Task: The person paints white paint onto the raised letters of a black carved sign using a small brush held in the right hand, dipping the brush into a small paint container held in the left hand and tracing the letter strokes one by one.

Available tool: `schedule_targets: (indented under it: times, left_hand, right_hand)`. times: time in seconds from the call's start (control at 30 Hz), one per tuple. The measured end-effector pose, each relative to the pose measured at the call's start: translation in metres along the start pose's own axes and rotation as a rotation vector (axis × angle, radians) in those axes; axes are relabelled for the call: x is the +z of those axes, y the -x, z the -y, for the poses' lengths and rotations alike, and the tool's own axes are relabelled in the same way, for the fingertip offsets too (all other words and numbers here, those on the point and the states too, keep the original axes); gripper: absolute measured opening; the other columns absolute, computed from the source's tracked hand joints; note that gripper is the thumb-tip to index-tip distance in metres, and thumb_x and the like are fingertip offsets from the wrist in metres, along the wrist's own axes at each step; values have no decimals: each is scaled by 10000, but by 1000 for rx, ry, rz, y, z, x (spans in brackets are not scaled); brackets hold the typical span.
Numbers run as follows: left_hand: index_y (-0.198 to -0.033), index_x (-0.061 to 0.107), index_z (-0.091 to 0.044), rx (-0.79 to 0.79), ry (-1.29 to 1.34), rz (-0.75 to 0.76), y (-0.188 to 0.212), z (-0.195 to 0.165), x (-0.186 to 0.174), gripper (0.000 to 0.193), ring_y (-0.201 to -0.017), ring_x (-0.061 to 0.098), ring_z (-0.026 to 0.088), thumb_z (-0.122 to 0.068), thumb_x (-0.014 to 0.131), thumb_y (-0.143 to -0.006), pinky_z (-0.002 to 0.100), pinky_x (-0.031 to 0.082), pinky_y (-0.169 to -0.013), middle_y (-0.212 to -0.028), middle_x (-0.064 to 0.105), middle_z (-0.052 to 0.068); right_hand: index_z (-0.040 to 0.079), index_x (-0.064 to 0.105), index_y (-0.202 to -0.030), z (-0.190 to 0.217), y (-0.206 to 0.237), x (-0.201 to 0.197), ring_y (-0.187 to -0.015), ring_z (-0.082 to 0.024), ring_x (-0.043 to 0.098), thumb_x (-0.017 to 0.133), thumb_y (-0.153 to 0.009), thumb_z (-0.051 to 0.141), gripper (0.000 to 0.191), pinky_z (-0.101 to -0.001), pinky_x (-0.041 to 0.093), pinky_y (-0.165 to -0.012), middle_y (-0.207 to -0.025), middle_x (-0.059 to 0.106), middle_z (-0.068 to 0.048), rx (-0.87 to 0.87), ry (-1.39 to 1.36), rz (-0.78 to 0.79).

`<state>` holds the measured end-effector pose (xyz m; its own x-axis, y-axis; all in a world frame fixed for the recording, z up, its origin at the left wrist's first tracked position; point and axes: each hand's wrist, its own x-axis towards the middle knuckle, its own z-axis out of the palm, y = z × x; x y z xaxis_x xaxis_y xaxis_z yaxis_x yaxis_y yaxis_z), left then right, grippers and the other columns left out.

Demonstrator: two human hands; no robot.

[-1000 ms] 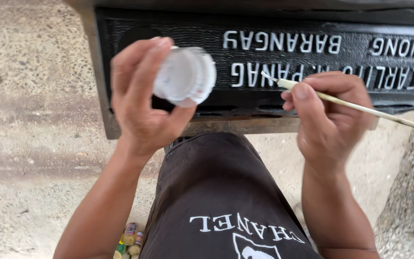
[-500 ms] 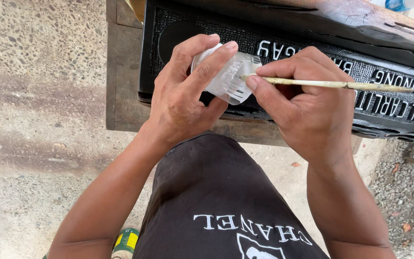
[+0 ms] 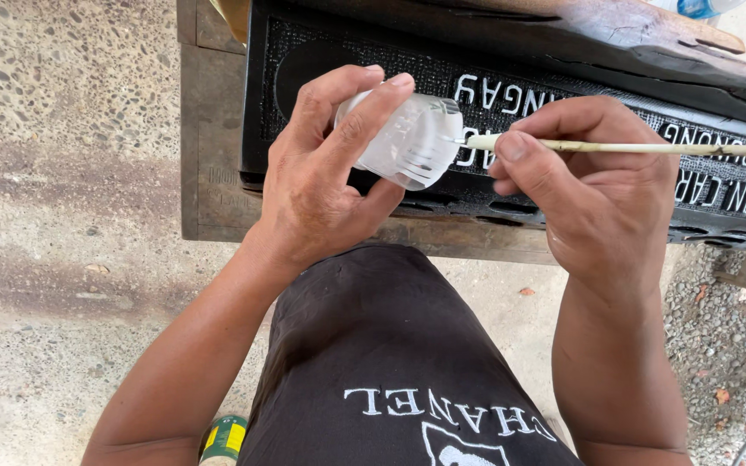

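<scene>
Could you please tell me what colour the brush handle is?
The brush handle is pale cream, clearest in the head view.

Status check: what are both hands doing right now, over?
Left hand grips small clear cup. Right hand holds thin brush, tip at cup rim. Black carved sign behind; nothing blocking.

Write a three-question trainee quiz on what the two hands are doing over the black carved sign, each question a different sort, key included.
1. True or false: the left hand holds the small white-smeared plastic cup tilted on its side.
2. The right hand grips: A) a metal scraper, B) a thin pale wooden-handled brush, C) a cloth.
3. Fill in: the brush tip is at the cup's ____.

Key: 1 true; 2 B; 3 rim, above the black carved sign with raised white letters.
</scene>
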<state>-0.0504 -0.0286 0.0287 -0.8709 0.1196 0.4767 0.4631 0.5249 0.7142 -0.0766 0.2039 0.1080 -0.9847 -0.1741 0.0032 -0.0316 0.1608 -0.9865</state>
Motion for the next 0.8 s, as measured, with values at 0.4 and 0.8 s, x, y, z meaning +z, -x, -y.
schedule_targets:
  times: [0.4, 0.8]
  left_hand:
    - [-1478, 535, -150, -15, 34, 1, 1, 1, 4, 695, -1158, 672, 139, -102, 944, -918, 247, 638, -984, -1439, 464, 42]
    - [-1480, 555, -125, 87, -44, -80, 3, 12, 11, 708, -1319, 541, 187, -98, 947, -892, 315, 578, -1067, -1434, 515, 58]
  right_hand:
    - [-71, 617, -1084, -34, 12, -23, -846, -242, 759, 664, -1134, -12, 89, -337, 666, -756, -948, 721, -216, 40, -450, 3]
    - [-1, 563, -1107, -112, 48, -39, -701, -173, 712, 618, -1149, 2, 69, -248, 618, -559, -885, 677, -160, -288, -25, -312]
